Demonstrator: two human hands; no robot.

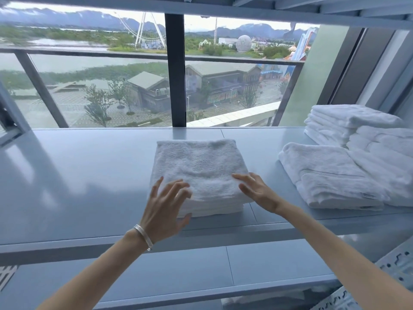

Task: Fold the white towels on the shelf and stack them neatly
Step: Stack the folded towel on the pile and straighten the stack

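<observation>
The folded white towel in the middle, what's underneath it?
The folded white terry towel rests on more folded layers, on the grey shelf. Whatever lies beneath its middle is covered.

Both hands (166, 203) (257, 191) rest open on folded towel (199, 166) on shelf (78, 175)

No legible text anywhere.

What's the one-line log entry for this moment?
folded towel centred on shelf | left hand open at its near-left corner | right hand open, flat on its right edge | towel pile at right
</observation>
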